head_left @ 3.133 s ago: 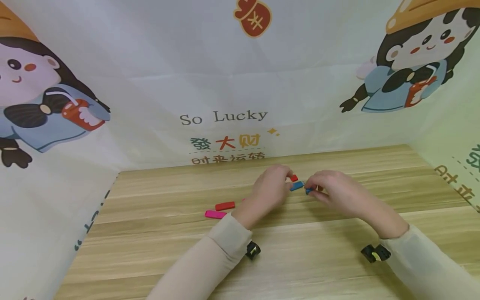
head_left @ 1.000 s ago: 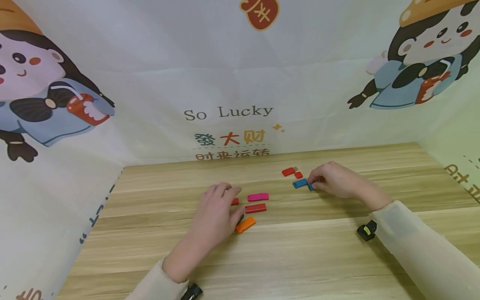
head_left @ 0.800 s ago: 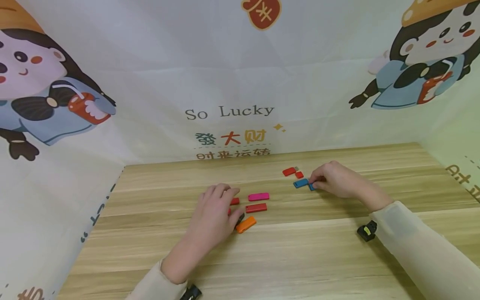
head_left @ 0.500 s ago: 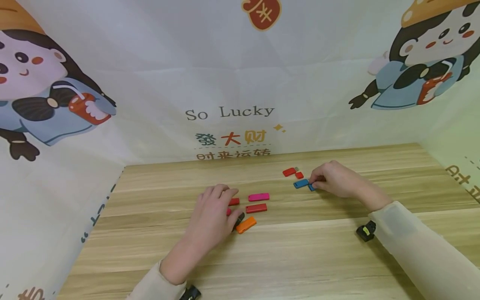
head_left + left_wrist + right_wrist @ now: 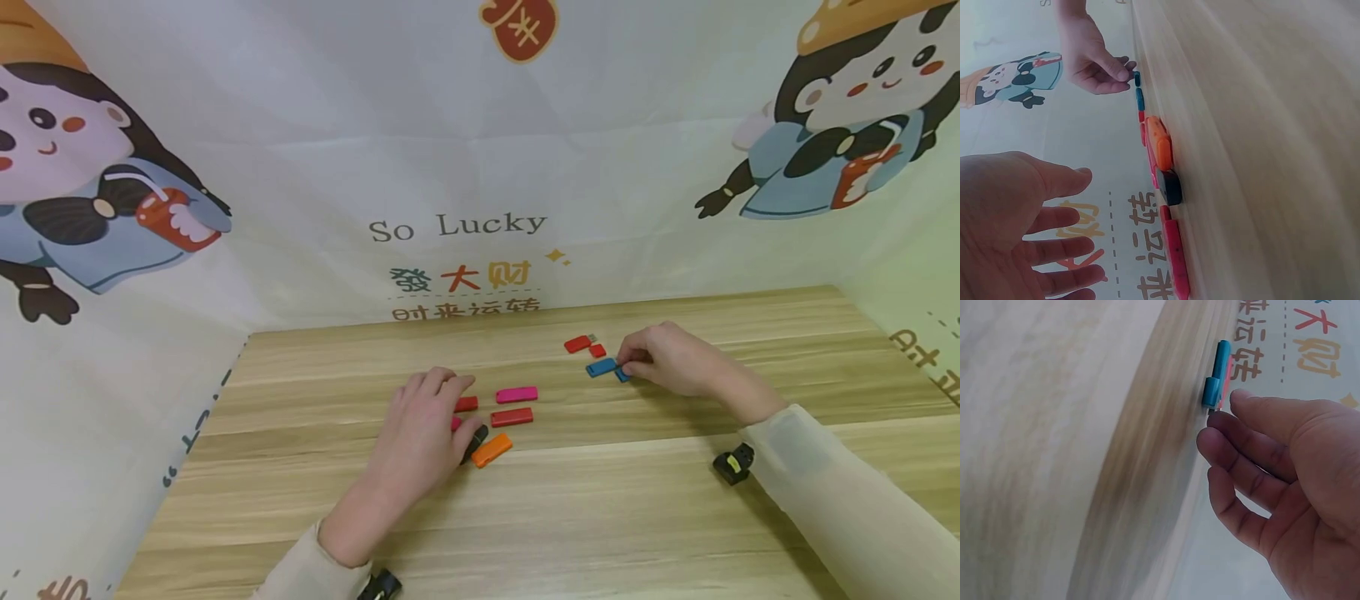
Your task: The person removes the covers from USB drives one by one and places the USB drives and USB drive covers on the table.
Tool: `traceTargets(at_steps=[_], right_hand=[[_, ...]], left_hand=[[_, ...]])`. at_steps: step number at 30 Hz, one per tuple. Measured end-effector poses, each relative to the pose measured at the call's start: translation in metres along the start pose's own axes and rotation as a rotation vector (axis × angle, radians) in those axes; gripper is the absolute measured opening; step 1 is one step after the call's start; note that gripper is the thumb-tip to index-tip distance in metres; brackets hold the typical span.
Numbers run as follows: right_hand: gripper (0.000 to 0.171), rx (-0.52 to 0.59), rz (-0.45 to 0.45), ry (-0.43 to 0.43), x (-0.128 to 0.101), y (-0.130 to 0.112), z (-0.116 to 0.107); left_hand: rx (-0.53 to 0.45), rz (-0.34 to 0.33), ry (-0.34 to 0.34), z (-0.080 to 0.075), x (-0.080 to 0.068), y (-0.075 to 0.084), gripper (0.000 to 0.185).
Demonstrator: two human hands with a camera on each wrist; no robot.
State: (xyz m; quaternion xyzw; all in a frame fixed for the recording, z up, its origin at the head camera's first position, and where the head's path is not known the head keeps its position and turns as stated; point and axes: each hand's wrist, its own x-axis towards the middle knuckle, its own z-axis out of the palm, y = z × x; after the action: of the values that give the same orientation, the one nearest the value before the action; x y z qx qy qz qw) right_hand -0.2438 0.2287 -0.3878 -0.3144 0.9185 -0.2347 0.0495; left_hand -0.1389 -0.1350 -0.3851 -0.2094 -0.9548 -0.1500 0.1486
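Observation:
In the head view, my left hand [image 5: 423, 425] hovers with spread fingers over USB sticks at the table's left middle. Beneath or beside it are a black stick [image 5: 474, 444], an orange one [image 5: 492, 451], a red one [image 5: 467, 404] and a pink one [image 5: 456, 423], partly covered. My right hand [image 5: 667, 360] is at the right, its fingertips close to a small blue cap [image 5: 622, 375] beside a blue USB stick [image 5: 602, 367]. In the right wrist view, thumb and forefinger stand apart, nothing gripped between them; the blue cap [image 5: 1211, 392] lies just beyond.
Behind the blue pieces lie a red USB stick [image 5: 577, 343], its metal plug bare, and its red cap [image 5: 597, 351]. A pink stick [image 5: 517, 395] and another red stick [image 5: 512, 417] lie mid-table. Printed cloth [image 5: 315, 208] walls the wooden table [image 5: 570, 525].
Since about three seconds ago my left hand has left the red and blue pieces and moved left over the other sticks. My right hand stays by the blue cap. Both barely move in the last second.

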Motion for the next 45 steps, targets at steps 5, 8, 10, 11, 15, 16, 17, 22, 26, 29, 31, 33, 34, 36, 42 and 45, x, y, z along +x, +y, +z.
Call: traceTargets(at_steps=[5,8,10,11,15,16,17,22,26,29,31,33,34,36,42,45], right_hand=[[0.007,0.024,0.02,0.012,-0.004,-0.004,0.001],[0.009,0.017,0.033,0.021,-0.006,-0.009,0.001],[0.011,0.01,0.04,0.027,-0.007,-0.012,0.002],[0.012,0.005,0.044,0.031,-0.008,-0.014,0.002],[0.014,-0.014,0.031,0.056,-0.01,-0.021,0.003],[0.015,-0.019,0.026,0.063,-0.011,-0.023,0.004],[0.015,-0.028,0.021,0.071,-0.012,-0.025,0.004],[0.02,-0.069,0.009,0.104,-0.016,-0.036,0.008],[0.026,-0.107,-0.006,0.126,-0.021,-0.044,0.013],[0.032,-0.142,-0.035,0.146,-0.024,-0.046,0.017],[0.036,-0.158,-0.06,0.16,-0.025,-0.048,0.02],[0.04,-0.179,-0.081,0.173,-0.026,-0.049,0.024],[0.042,-0.187,-0.091,0.177,-0.026,-0.05,0.025],[0.047,-0.205,-0.105,0.185,-0.028,-0.053,0.027],[0.051,-0.211,-0.119,0.194,-0.032,-0.066,0.033],[0.051,-0.208,-0.118,0.202,-0.034,-0.071,0.035]], left_hand=[[0.0,0.001,0.002,0.0,0.001,0.001,0.048],[0.003,0.001,-0.004,0.0,0.002,0.001,0.048],[0.003,0.002,-0.005,0.0,0.003,0.001,0.049],[0.005,0.002,-0.005,0.0,0.003,0.001,0.049],[0.007,0.007,-0.007,-0.001,0.005,0.001,0.052],[0.008,0.01,-0.008,-0.001,0.006,0.001,0.052],[0.008,0.012,-0.009,-0.001,0.007,0.001,0.053],[0.013,0.027,-0.009,0.002,0.011,0.001,0.052],[0.005,0.035,-0.009,0.003,0.015,0.001,0.052],[-0.008,0.032,-0.02,0.005,0.018,0.002,0.052],[-0.012,0.029,-0.032,0.006,0.021,0.002,0.052],[-0.012,0.021,-0.05,0.007,0.024,0.002,0.052],[-0.011,0.019,-0.06,0.007,0.026,0.002,0.052],[-0.006,0.017,-0.077,0.008,0.029,0.002,0.052],[-0.01,0.025,-0.108,0.013,0.038,0.002,0.045],[-0.012,0.014,-0.138,0.015,0.043,0.003,0.042]])
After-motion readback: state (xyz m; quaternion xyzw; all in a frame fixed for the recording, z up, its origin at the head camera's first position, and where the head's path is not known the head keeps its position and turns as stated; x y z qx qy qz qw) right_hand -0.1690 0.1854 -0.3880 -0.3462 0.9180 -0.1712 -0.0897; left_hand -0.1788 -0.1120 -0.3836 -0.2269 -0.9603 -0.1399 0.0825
